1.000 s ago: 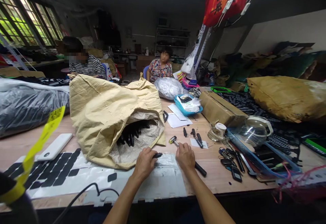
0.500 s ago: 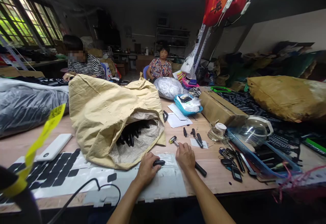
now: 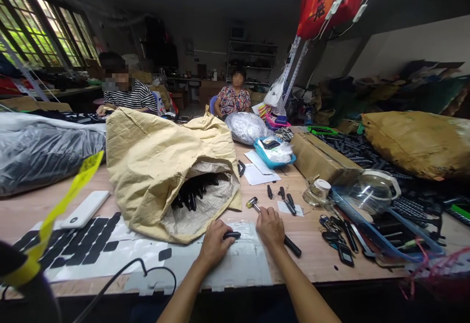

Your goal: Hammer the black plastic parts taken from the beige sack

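Observation:
My left hand (image 3: 216, 241) is closed around a small black handle-like piece (image 3: 232, 235), which pokes out past the fingers above a translucent plastic sheet (image 3: 242, 263). My right hand (image 3: 270, 226) lies over a small hammer (image 3: 293, 246), fingers curled on its shaft. The brass-coloured hammer head (image 3: 252, 202) points away from me, and the black grip sticks out on the near right side. Just beyond my left hand, a beige sack (image 3: 154, 166) lies on its side, its mouth showing several glossy black pieces (image 3: 191, 196).
Loose black pieces (image 3: 289, 200) lie beyond the hammer. To the right are a glass jar (image 3: 316, 192), keys with fobs (image 3: 336, 240) and a blue tool bin (image 3: 385, 232). A white power bank (image 3: 86, 209) sits left. Two people (image 3: 235, 95) sit across the table.
The view has turned slightly left, so everything appears a little further right. Both hands keep their hold and their places on the table.

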The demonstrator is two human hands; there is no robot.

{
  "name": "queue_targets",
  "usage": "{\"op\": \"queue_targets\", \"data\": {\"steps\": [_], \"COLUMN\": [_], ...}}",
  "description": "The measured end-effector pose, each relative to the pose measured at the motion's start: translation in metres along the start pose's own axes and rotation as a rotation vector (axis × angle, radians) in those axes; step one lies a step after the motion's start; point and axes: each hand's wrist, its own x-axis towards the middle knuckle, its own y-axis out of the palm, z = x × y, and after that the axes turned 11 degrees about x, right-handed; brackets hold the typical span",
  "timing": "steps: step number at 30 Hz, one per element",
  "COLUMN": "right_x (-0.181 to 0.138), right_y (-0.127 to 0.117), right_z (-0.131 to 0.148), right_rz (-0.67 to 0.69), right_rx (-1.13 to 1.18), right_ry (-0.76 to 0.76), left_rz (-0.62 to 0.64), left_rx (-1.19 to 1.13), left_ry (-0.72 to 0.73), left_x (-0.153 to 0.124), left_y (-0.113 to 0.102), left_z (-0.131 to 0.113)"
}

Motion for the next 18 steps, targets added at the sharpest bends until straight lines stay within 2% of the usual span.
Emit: {"op": "queue_targets", "data": {"steps": [18], "right_x": [-0.0007], "right_y": [-0.0002], "right_z": [0.0003], "right_rz": [0.012], "right_rx": [-0.001], "right_ry": [0.007], "left_rz": [0.019], "left_rx": [-0.015], "left_ry": [-0.016], "left_x": [0.0004], "left_y": [-0.0044], "left_z": [-0.0026]}}
